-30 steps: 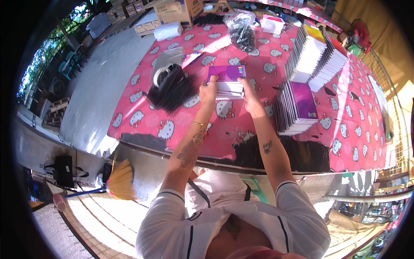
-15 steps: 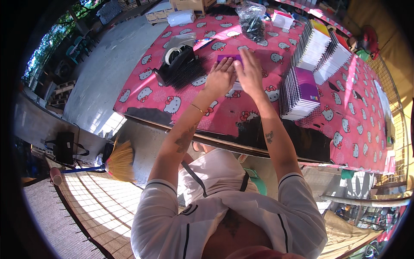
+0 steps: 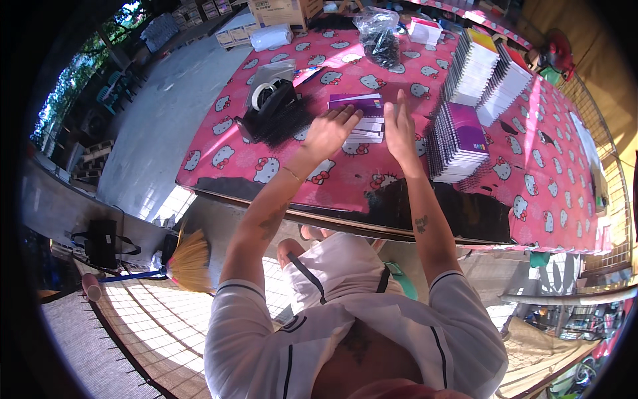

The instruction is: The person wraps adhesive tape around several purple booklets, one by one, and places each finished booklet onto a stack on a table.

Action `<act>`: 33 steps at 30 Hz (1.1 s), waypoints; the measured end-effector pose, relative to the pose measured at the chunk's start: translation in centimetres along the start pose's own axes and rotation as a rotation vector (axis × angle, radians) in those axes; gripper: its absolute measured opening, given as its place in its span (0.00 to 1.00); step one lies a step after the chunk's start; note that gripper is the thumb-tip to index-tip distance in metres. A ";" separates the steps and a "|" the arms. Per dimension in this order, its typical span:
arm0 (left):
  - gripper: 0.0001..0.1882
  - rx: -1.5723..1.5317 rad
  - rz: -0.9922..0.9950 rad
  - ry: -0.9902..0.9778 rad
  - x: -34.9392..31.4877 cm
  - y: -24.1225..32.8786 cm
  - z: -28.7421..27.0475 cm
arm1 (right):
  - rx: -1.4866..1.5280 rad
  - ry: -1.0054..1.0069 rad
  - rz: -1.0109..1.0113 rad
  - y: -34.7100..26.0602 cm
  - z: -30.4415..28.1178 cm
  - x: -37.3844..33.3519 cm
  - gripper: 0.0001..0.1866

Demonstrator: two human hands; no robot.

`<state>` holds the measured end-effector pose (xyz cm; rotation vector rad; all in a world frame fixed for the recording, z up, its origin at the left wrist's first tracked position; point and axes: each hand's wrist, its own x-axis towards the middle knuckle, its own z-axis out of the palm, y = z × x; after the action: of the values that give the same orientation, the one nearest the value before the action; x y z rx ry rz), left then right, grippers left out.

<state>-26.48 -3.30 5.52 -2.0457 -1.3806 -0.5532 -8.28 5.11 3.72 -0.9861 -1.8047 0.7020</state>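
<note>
A small stack of notebooks (image 3: 367,131) with purple covers and white page edges lies on the table in front of me. My left hand (image 3: 330,131) rests over its left side, fingers stretched out across the cover. On the right side of the stack, my right hand (image 3: 400,132) stands on edge with straight fingers, its palm facing the stack. Neither hand is closed around anything. Left of the stack, a black tape dispenser (image 3: 278,98) with a white roll sits by a heap of black binding coils (image 3: 282,125). Part of the stack is hidden under my left hand.
Tall stacks of spiral notebooks (image 3: 458,143) stand to the right on the pink patterned tablecloth (image 3: 345,183). Farther back are a plastic bag of black coils (image 3: 380,43), a white roll (image 3: 271,36) and cardboard boxes (image 3: 282,12). A broom (image 3: 189,259) lies at lower left.
My hands, earlier close together on top of the purple cover, have drawn apart and nearer to me. The right hand has moved to the stack's right edge, and more of the stack shows.
</note>
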 end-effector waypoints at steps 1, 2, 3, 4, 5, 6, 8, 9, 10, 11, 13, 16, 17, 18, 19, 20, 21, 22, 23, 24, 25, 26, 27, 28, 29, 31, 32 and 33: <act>0.23 -0.028 -0.025 -0.034 -0.2 0.1 -1.3 | 0.143 0.009 -0.082 -0.8 -0.9 -1.1 0.38; 0.23 -0.060 -0.044 -0.058 0.1 0.5 -2.7 | 0.279 0.026 -0.170 -1.7 -2.0 -2.2 0.36; 0.19 -0.083 -0.027 0.113 0.3 1.2 -4.3 | 0.267 0.001 -0.231 -2.4 -2.7 -3.6 0.35; 0.18 -0.135 -0.098 0.060 0.1 2.1 -6.0 | 0.244 -0.015 -0.300 -2.8 -3.6 -4.8 0.35; 0.17 -0.215 -0.143 0.048 -0.5 3.2 -7.1 | 0.278 -0.053 -0.275 -3.1 -3.8 -6.1 0.34; 0.15 -0.276 -0.126 0.007 -1.5 4.1 -7.7 | 0.319 -0.094 -0.243 -3.1 -3.8 -7.5 0.33; 0.13 -0.335 -0.093 -0.160 -5.0 5.8 -6.2 | 0.476 -0.434 0.180 -0.9 -3.4 -9.9 0.29; 0.15 -0.297 -0.101 -0.102 -5.5 7.0 -6.2 | 0.405 -0.399 0.101 0.8 -2.8 -11.1 0.27; 0.16 -0.256 -0.112 -0.044 -6.0 8.1 -6.2 | 0.336 -0.368 0.021 1.9 -2.4 -12.0 0.25; 0.17 -0.370 -0.252 -0.004 -7.0 9.0 -5.6 | 0.416 -0.365 0.097 2.2 -2.1 -12.4 0.23; 0.19 -0.598 -0.525 0.073 -8.7 10.1 -3.6 | 0.435 -0.316 0.138 1.9 -1.4 -12.8 0.18; 0.19 -0.783 -0.620 0.145 -9.0 11.3 -3.4 | 0.544 -0.235 0.051 2.5 -0.1 -13.3 0.17; 0.21 -0.824 -0.602 0.119 -9.4 11.0 -3.4 | 0.577 -0.203 -0.012 2.4 0.1 -13.1 0.17; 0.22 -0.811 -0.599 0.103 -9.5 10.8 -3.2 | 0.628 -0.230 0.062 2.4 0.1 -12.9 0.17; 0.22 -0.800 -0.597 0.086 -9.5 10.6 -3.0 | 0.678 -0.256 0.136 2.5 -0.1 -12.8 0.16; 0.23 -0.783 -0.593 0.069 -9.6 10.3 -2.6 | 0.732 -0.283 0.209 2.3 -0.2 -12.5 0.15; 0.24 -0.758 -0.606 0.078 -10.0 10.8 -2.2 | 0.643 -0.294 0.193 2.2 -0.4 -12.4 0.14; 0.21 -0.734 -0.552 0.080 -10.5 11.2 -2.0 | 0.554 -0.304 0.178 2.1 -0.7 -12.5 0.13; 0.20 -0.875 -0.581 0.073 -10.4 10.5 -2.4 | 0.466 -0.312 0.171 2.1 -1.1 -12.9 0.11; 0.19 -1.019 -0.608 0.070 -10.0 9.0 -2.4 | 0.503 -0.317 0.173 2.4 -1.4 -12.9 0.11; 0.18 -0.919 -0.692 0.150 -9.6 6.6 -1.6 | 0.540 -0.320 0.175 2.7 -1.7 -12.7 0.10; 0.19 -0.812 -0.778 0.230 -9.3 3.4 -0.4 | 0.579 -0.330 0.177 2.7 -1.8 -12.5 0.09; 0.18 -0.478 -0.753 0.180 -9.2 -0.1 0.8 | 0.572 -0.356 0.186 2.4 -1.8 -12.6 0.09; 0.17 -0.145 -0.715 0.125 -9.4 -3.4 2.1 | 0.566 -0.385 0.194 2.0 -1.8 -12.5 0.09; 0.16 -0.034 -0.634 0.012 -10.9 -5.9 3.1 | 0.570 -0.423 0.195 1.3 -1.4 -12.4 0.09; 0.14 0.091 -0.529 -0.133 -11.3 -7.1 4.1 | 0.509 -0.458 0.168 0.9 -1.5 -12.3 0.09; 0.13 0.120 -0.509 -0.168 -10.5 -6.6 4.1 | 0.530 -0.442 0.167 0.6 -1.9 -12.4 0.10; 0.13 0.161 -0.493 -0.203 -10.1 -6.3 4.0 | 0.559 -0.432 0.158 -0.2 -2.1 -12.5 0.12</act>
<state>-36.08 -5.71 -2.24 -1.6670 -2.0027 -0.4232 -3.40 -5.59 -1.01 -0.6279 -1.7379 1.5136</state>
